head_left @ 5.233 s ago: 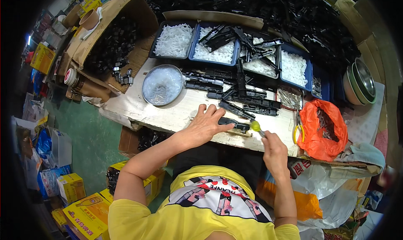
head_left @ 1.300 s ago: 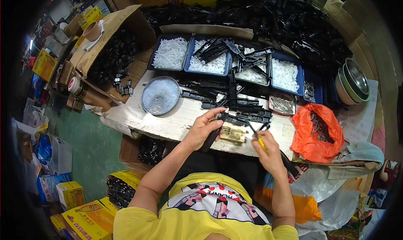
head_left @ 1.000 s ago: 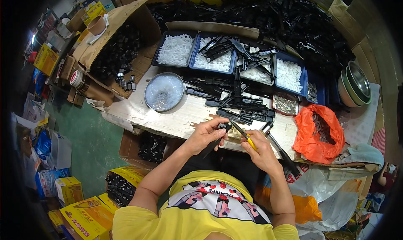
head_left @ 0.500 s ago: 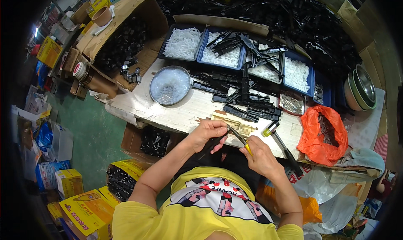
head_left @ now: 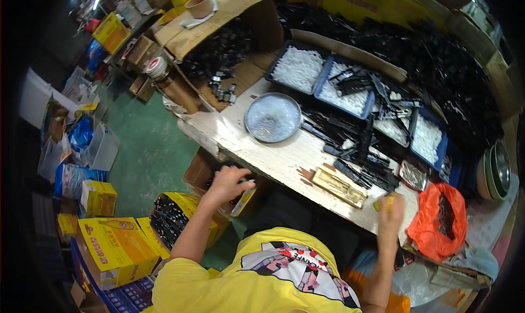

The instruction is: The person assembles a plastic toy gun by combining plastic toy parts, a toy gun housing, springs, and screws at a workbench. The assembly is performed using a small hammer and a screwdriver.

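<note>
My left hand (head_left: 229, 183) is out past the bench's front edge, above an open cardboard box (head_left: 198, 173). Its fingers are bent and apart; dark pieces show close around them, and I see nothing held. My right hand (head_left: 391, 214), smeared by motion, is closed at the front right of the bench. Yellow shows between its fingers, on a yellow-handled tool (head_left: 390, 201) whose tip I cannot make out. Between the hands, a pale yellow block fixture (head_left: 339, 187) with a groove lies on the white bench (head_left: 262, 162). Black slender parts (head_left: 358, 173) are heaped just behind it.
Behind are blue trays of white plastic pieces (head_left: 298, 68) and a large black heap (head_left: 459, 77). A round metal pan (head_left: 273, 117) stands left, an orange bag (head_left: 437, 222) right. Below left are yellow cartons (head_left: 117, 250) and a box of black parts (head_left: 169, 220).
My hands have parted: the left moved left over the box below the bench, the right moved right with the yellow-handled tool. The view has swung left. The black part is no longer visible between them.
</note>
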The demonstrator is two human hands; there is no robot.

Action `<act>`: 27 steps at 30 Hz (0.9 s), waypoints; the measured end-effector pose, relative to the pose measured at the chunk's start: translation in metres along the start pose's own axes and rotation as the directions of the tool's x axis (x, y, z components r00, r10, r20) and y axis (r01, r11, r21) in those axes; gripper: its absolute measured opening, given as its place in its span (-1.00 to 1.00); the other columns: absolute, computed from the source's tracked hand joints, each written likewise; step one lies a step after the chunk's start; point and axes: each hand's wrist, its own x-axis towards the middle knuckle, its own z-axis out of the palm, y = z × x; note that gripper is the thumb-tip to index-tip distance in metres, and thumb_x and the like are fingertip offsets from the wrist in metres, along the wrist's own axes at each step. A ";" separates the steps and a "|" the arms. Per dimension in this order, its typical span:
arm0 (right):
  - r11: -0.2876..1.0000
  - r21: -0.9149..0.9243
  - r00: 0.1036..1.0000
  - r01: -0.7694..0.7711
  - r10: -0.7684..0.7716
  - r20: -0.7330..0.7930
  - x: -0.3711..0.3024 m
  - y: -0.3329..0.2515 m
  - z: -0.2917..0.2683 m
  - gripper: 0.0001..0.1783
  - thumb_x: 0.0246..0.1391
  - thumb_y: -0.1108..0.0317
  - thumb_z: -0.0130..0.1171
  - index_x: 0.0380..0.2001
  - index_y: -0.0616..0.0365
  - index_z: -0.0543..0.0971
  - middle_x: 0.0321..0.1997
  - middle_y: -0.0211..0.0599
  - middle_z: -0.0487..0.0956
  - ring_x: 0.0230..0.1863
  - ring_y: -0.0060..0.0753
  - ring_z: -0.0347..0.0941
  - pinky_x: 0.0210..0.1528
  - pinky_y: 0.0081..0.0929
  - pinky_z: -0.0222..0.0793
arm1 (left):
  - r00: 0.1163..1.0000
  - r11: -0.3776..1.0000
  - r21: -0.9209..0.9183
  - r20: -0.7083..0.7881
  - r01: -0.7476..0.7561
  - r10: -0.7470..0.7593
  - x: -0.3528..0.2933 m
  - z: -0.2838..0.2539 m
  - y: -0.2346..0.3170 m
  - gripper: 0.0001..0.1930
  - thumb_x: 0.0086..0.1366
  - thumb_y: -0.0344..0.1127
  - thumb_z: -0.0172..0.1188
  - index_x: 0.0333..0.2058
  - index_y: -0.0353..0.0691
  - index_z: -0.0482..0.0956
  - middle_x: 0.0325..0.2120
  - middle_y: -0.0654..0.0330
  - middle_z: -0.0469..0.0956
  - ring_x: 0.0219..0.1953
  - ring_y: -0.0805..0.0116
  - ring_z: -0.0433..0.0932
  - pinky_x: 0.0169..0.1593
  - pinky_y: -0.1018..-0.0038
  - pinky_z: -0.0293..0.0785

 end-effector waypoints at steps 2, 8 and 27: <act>0.932 -0.362 0.993 0.020 -0.061 -0.104 0.008 0.066 -0.016 -0.75 0.08 0.30 -0.01 -0.44 0.33 0.40 -0.35 0.02 0.38 -0.26 0.03 0.28 -0.25 -0.08 0.15 | 0.977 0.998 0.011 -0.209 0.056 -0.052 0.003 -0.016 -0.019 -0.68 -0.03 -0.11 0.26 -0.32 -0.17 0.58 -0.50 -0.01 0.51 -0.45 0.06 0.51 -0.34 0.33 0.41; 0.659 -0.708 0.959 -0.252 0.071 -0.275 0.014 0.125 -0.032 -0.67 0.08 0.16 0.01 -0.37 0.28 0.45 -0.34 -0.01 0.41 -0.25 0.02 0.33 -0.28 -0.11 0.19 | 0.811 0.986 0.037 -0.575 0.160 -0.109 0.106 -0.039 -0.036 -0.77 0.07 -0.28 0.16 -0.34 -0.31 0.55 -0.45 -0.04 0.52 -0.38 0.06 0.50 -0.29 0.31 0.41; 0.613 -0.478 0.778 0.628 -0.513 0.363 0.121 -0.005 0.051 -0.48 -0.35 0.66 0.04 -0.23 -0.12 0.52 0.12 -0.38 0.27 0.09 -0.27 0.15 0.10 -0.13 -0.06 | 0.777 0.898 0.318 -0.629 0.303 -0.039 0.203 -0.036 -0.074 -0.70 0.04 -0.41 0.17 -0.21 -0.33 0.42 -0.23 -0.12 0.39 -0.21 -0.10 0.44 -0.18 0.17 0.38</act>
